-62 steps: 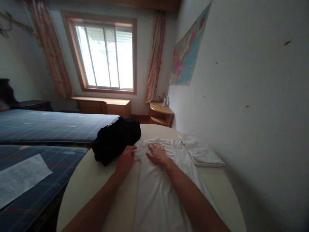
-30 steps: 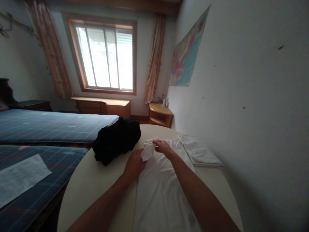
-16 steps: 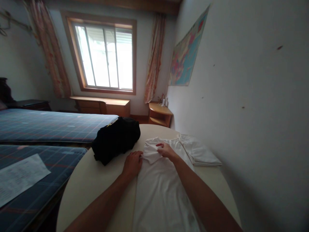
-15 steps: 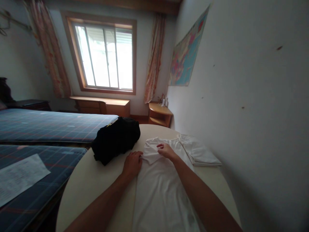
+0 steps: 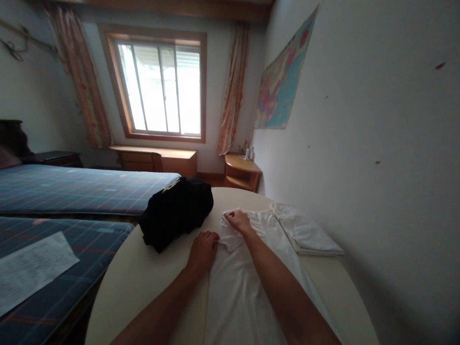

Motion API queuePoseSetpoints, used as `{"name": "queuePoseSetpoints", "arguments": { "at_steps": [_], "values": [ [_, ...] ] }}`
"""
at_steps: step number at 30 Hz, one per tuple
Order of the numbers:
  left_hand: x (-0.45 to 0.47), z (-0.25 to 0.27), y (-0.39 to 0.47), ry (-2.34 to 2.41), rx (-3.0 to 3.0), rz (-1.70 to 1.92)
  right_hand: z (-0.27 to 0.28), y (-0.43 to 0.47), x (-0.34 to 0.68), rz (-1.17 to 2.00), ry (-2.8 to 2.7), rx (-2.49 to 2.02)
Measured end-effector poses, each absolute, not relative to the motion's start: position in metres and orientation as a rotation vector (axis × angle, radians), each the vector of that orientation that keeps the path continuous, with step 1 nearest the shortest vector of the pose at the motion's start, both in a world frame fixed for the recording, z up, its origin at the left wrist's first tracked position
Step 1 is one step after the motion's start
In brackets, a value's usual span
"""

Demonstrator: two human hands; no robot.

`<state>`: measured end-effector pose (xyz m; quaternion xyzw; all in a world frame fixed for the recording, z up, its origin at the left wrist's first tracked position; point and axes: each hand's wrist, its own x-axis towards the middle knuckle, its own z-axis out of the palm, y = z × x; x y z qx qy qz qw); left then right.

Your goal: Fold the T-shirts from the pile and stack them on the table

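Note:
A white shirt (image 5: 237,287) lies lengthwise on the round cream table (image 5: 143,297), its far end gathered into creases. My left hand (image 5: 203,250) rests at the left edge of the cloth, its thumb and fingers closed on a bit of the fabric. Farther forward, my right hand (image 5: 237,222) pinches the shirt near its far left corner. My right forearm crosses over the cloth and hides part of it. To the right, touching the shirt's far side, sits a folded white garment (image 5: 309,232).
A bunched black garment (image 5: 178,208) lies on the table left of my hands. Beds with blue plaid mattresses (image 5: 89,191) stand to the left, one with a printed paper sheet (image 5: 36,266) on it. A wall (image 5: 395,201) runs close along the right.
My right hand has moved left to the shirt's far corner and closed on the fabric there. My left hand stays at the cloth's left edge. The view has shifted slightly.

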<state>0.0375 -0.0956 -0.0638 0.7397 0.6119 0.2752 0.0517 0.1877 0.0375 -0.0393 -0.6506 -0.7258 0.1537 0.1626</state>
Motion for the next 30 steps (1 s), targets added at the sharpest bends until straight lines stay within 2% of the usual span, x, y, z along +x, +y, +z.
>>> {"name": "queuePoseSetpoints", "arguments": {
  "at_steps": [6, 16, 30],
  "values": [
    [0.039, -0.062, -0.095, 1.893, 2.232, 0.835, -0.049, 0.060, 0.170, 0.489, -1.919, -1.864],
    [0.037, -0.066, -0.094, 2.010, 2.250, 0.730, -0.062, 0.068, 0.166, 0.586, -1.990, -1.547],
    [0.037, -0.067, -0.092, 1.816, 2.295, 0.850, -0.057, 0.033, 0.183, 0.249, -2.344, -1.395]
  ]
}}
